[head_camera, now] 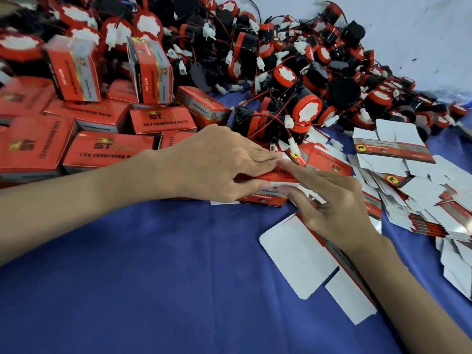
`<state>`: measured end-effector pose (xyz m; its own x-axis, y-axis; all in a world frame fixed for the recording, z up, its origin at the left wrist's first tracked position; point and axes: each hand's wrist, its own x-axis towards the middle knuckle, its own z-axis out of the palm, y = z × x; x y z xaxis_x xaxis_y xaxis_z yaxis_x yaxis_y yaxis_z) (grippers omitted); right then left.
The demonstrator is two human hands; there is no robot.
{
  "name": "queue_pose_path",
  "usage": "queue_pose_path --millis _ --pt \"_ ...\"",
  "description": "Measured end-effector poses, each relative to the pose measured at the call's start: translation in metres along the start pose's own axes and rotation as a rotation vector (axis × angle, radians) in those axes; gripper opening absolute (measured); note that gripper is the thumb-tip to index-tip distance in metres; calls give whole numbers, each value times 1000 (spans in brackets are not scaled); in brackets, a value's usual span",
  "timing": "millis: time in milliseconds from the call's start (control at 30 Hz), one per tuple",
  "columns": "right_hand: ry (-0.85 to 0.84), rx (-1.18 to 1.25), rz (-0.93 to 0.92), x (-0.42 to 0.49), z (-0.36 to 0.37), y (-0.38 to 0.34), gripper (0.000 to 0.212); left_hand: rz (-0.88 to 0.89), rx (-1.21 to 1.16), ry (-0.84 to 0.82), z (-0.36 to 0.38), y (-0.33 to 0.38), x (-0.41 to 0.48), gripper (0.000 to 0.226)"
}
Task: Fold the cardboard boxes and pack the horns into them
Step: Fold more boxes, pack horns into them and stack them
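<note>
A deep blue cloth (158, 277) covers the tabletop and fills the near half of the view, bare from six to nine o'clock. At five o'clock a flat unfolded cardboard box blank (304, 261), white side up with a red printed edge, lies partly under the right forearm. At the centre both hands meet on a red, partly flattened cardboard box (265, 198): the left hand (217, 162) lies over its top with the thumb curled under the near edge, its grip pinching the box, while the right hand (339, 200) has fingers stretched along the box's edge and flap; whether that grip closes on the card is unclear. At three o'clock a loose stack of flat white-and-red box blanks (421, 198) fans out and runs off the right edge. At nine to eleven o'clock folded red boxes printed "12v reversing horn" (107, 149) lie heaped, the leftmost blurred and cut off. From twelve to two o'clock a large pile of round red-and-black horns with red wires and white plugs (293, 72) rises toward a pale wall (408, 29); the farthest horns are blurred.
</note>
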<state>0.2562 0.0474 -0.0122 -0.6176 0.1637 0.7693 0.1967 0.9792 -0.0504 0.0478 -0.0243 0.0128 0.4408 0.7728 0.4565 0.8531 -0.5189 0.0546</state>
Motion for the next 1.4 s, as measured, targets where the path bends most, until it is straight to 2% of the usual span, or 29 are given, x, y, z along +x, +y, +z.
queue_pose_path --millis 133,200,333,500,833,1000,1200,1267,1333,1400 --pt "60 -209 -55 -2 -6 6 23 16 -44 70 -1 -3 0 36" --pt "31 -202 -80 -1 -9 8 19 1 -22 59 1 -4 0 36" --pt "-29 -12 13 0 -3 5 15 64 40 79 1 -1 -1 35" --pt "-74 479 453 -1 -4 8 24 145 113 61 0 0 -2 35" --pt "-176 576 490 -2 -6 9 31 155 112 35 0 -1 -2 48" --pt "-217 516 373 -3 0 6 33 152 280 8 9 1 1 63" --pt "-228 373 268 0 0 7 22 155 261 -24 10 -3 2 62" --pt "-216 242 177 -2 -2 7 19 140 233 -44 10 -3 1 61" --pt "-159 45 109 -2 -5 11 28 139 236 -49 8 -3 1 60" --pt "-71 -135 140 -2 -11 23 32 155 262 -24 7 -2 1 58"
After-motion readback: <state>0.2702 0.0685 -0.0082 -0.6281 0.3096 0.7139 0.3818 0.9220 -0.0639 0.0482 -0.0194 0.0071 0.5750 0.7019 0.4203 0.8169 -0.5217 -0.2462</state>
